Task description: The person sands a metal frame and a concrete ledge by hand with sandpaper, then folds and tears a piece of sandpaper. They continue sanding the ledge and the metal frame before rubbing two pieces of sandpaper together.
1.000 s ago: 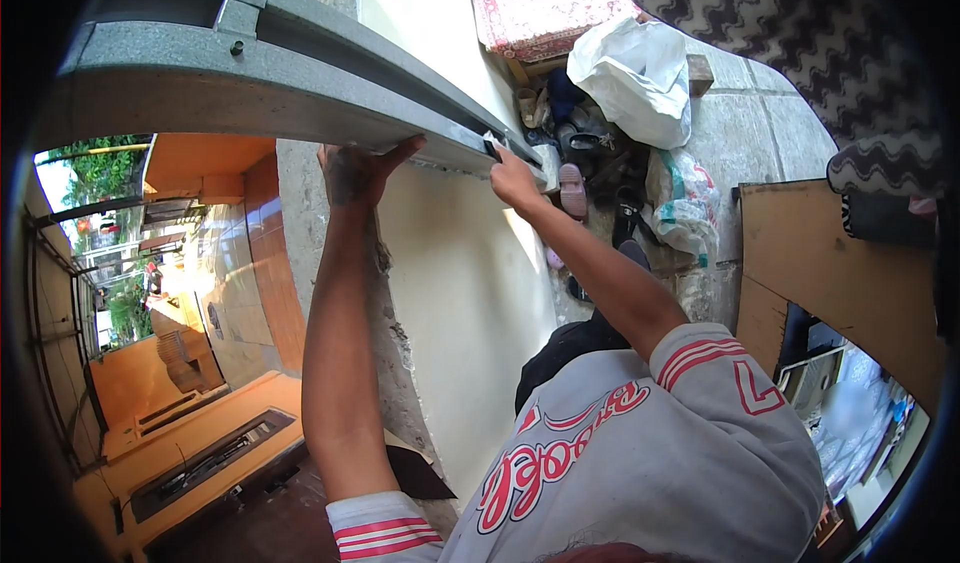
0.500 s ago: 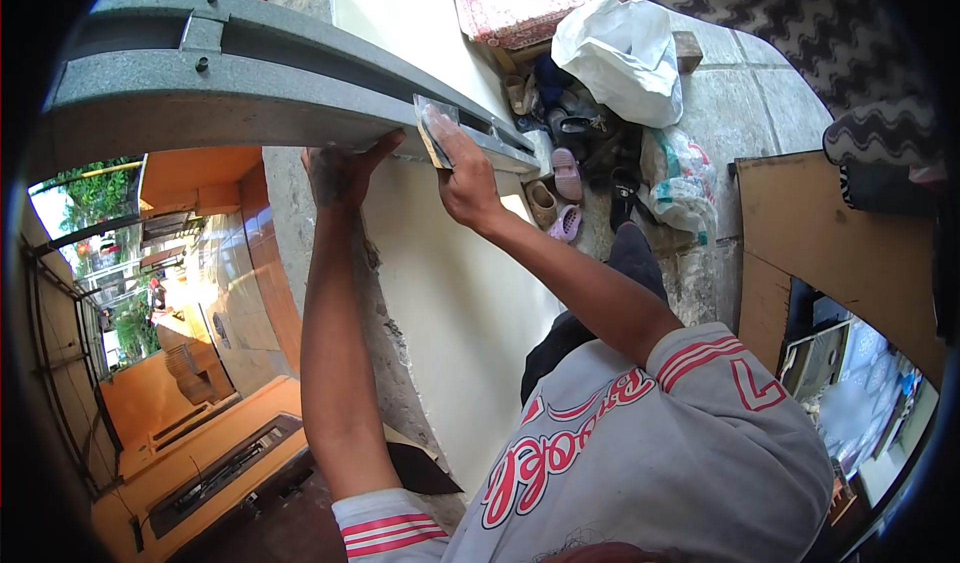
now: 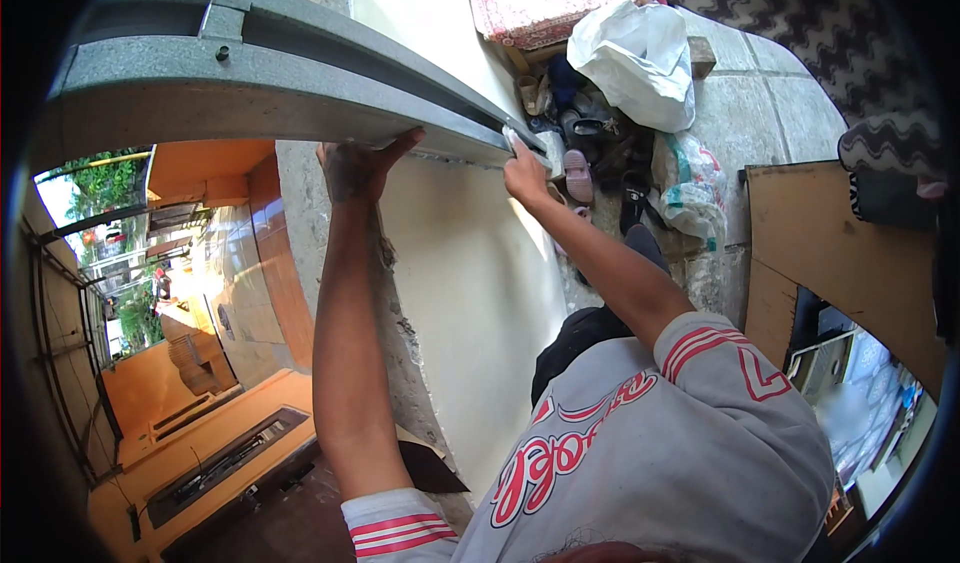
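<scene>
A long grey metal beam (image 3: 300,98) with a slot runs from the upper left toward the centre, along the top of a pale wall. My left hand (image 3: 358,168) grips its lower edge, thumb stretched along the metal; the other fingers are partly hidden beneath it. Near the beam's far end, my right hand (image 3: 525,175) pinches a thin flat piece (image 3: 511,140) against the metal. Only a pale edge of that piece shows above the fingers. Two small bolts, one a dark bolt (image 3: 222,53), stand out from the beam at the left.
The pale wall (image 3: 460,263) has a rough concrete edge. Beyond the beam's end lie several shoes (image 3: 578,175), a white sack (image 3: 640,63) and a printed plastic bag (image 3: 692,188). A patterned rug (image 3: 540,3) is at the top; a brown board (image 3: 800,233) stands at right.
My right hand has moved right along the beam to its far end with the flat piece, which is now mostly hidden. My left hand stays on the beam; the view has shifted slightly.
</scene>
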Action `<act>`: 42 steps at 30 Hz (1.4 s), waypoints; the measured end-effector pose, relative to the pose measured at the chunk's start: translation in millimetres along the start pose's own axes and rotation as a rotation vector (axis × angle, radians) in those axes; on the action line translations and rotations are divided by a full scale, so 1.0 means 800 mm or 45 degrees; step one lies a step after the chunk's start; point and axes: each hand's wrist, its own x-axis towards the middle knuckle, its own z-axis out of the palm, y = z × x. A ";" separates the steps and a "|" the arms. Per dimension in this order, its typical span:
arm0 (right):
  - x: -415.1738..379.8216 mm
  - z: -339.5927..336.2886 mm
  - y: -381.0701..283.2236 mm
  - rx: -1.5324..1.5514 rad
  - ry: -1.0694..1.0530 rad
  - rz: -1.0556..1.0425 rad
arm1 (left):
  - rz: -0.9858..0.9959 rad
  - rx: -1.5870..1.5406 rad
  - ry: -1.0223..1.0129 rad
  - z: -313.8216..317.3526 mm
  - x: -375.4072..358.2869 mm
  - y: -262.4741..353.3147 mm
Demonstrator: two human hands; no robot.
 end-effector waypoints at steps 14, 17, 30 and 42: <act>-0.036 0.015 -0.043 0.222 0.247 -0.637 | 0.062 0.017 0.084 -0.008 -0.005 0.014; 0.025 0.006 0.060 -0.091 -0.059 0.198 | 0.026 0.019 0.036 -0.002 -0.004 0.005; -0.067 0.005 -0.115 0.319 0.276 -0.816 | 0.150 -0.088 0.118 -0.004 -0.003 0.008; 0.031 -0.020 0.070 -0.087 0.053 0.142 | 0.070 0.111 0.060 -0.006 -0.005 0.012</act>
